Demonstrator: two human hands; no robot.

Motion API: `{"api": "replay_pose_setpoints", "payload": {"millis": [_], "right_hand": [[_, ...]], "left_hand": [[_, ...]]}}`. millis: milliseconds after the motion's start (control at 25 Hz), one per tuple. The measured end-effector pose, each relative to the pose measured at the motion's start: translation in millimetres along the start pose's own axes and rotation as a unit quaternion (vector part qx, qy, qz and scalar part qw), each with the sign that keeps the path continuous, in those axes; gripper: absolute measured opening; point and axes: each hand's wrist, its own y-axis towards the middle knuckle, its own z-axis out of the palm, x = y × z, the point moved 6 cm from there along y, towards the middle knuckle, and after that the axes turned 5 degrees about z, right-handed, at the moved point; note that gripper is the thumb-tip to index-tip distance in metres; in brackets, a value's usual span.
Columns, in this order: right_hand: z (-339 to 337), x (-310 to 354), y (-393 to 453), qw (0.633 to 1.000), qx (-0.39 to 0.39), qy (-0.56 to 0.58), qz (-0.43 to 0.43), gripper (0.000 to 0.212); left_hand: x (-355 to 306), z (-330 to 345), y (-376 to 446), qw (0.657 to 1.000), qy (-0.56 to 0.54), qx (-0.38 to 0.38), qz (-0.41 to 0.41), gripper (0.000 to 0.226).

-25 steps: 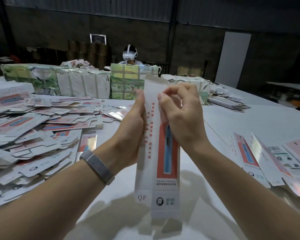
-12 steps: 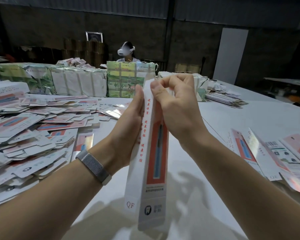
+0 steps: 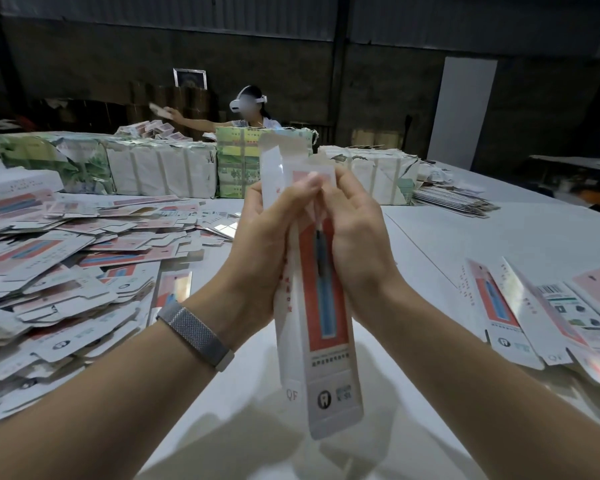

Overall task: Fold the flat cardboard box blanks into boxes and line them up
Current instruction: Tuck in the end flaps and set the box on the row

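Observation:
I hold one long narrow white box (image 3: 326, 348) with a red panel and a blue toothbrush picture upright above the table, its top flap (image 3: 284, 150) standing open. My left hand (image 3: 267, 244) grips its left side, thumb pressed across the front near the top. My right hand (image 3: 357, 237) wraps the right side, fingers curled round the upper edge. A heap of flat blanks (image 3: 56, 271) covers the table to the left. Several more flat blanks (image 3: 534, 306) lie at the right.
Wrapped bundles of stock (image 3: 153, 168) stand in a row across the far side of the white table (image 3: 482, 237). A person with a headset (image 3: 250, 105) sits behind them, one arm stretched left. A fanned stack of blanks (image 3: 451, 202) lies at the far right.
My right hand came off the top flap and slid down to the box's right side. My left thumb moved across the front. The top flap now stands open, and the person behind reaches left.

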Motion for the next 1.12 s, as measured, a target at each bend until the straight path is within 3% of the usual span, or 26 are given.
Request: {"api": "replay_pose_setpoints", "payload": {"millis": [120,240,320,440,760,1120], "right_hand": [[2.3,-2.5,-1.6,0.999,0.005,0.036,0.025,0.026],[0.4,-2.4,-0.8,0.997,0.018,0.055,0.044,0.036],[0.2,-0.6,-0.9,0.995,0.03,0.083,0.054,0.034],[-2.5,0.8,-0.7,0.994,0.019,0.097,0.049,0.027],[-3.8,1.0,-0.8,0.998,-0.001,0.065,0.014,0.019],[-20.1,1.6,7.7,0.997,-0.071,0.003,-0.001,0.009]], "left_hand": [[-9.4,-9.4,-1.6,0.991,0.056,-0.075,0.096,0.037],[-22.0,-5.0,-5.6,0.972,0.126,-0.07,0.185,0.031],[-24.8,-3.0,-6.4,0.969,0.13,-0.059,0.203,0.025],[-21.0,-2.1,-4.8,0.974,0.124,-0.048,0.183,0.012],[-18.5,7.9,-4.4,0.972,0.141,-0.019,0.187,0.013],[-4.4,7.1,-3.5,0.983,0.171,0.0,0.073,0.015]]}}
